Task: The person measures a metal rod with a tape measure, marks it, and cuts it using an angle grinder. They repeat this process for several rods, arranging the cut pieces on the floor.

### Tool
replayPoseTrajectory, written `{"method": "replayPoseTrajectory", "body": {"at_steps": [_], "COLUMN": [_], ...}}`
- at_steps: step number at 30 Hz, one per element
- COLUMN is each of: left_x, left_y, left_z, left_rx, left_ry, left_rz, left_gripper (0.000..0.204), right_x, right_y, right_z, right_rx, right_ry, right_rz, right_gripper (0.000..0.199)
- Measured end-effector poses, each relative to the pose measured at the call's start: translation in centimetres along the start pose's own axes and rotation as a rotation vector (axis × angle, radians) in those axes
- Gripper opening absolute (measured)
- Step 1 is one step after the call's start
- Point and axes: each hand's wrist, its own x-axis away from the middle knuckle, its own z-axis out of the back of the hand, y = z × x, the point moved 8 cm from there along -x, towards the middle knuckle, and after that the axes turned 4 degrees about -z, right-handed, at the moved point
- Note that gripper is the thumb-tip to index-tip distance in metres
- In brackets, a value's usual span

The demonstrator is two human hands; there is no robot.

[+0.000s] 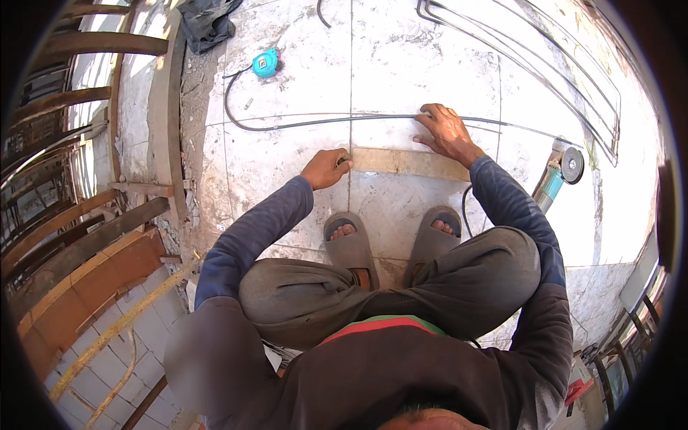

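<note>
A flat, pale wooden board [401,162] lies crosswise on the tiles in front of my feet. My left hand [327,169] is closed at its left end, thumb and curled fingers against the edge. My right hand [448,133] reaches over the board's right part, fingers spread and bent, nothing seen gripped. Its fingertips are at a long dark rod or cable [308,122], which runs across the floor beyond the board and curves up at the left. Whether they touch it I cannot tell. Near that curve sits a round teal tape measure [266,63].
An angle grinder [554,175] with a teal body and dark disc lies right of my right forearm. Bent thin metal rods [523,68] spread over the far right floor. Wooden frames [72,97] stand along the left. A black plastic bag [206,25] lies far left.
</note>
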Motion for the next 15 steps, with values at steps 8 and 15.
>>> {"method": "replayPoseTrajectory", "body": {"at_steps": [8,15], "left_x": [7.4,9.8], "left_y": [-4.0,-3.0], "left_z": [3.2,2.7], "left_rx": [0.157,0.435], "left_ry": [0.215,0.226], "left_rz": [0.098,0.139], "left_gripper": [0.028,0.03], "right_x": [-3.0,-4.0], "right_y": [1.2,1.2], "right_z": [-3.7,-1.4], "right_rx": [0.245,-0.03], "right_ry": [-0.083,-0.091], "right_rz": [-0.004,-0.053], "right_gripper": [0.018,0.013]}}
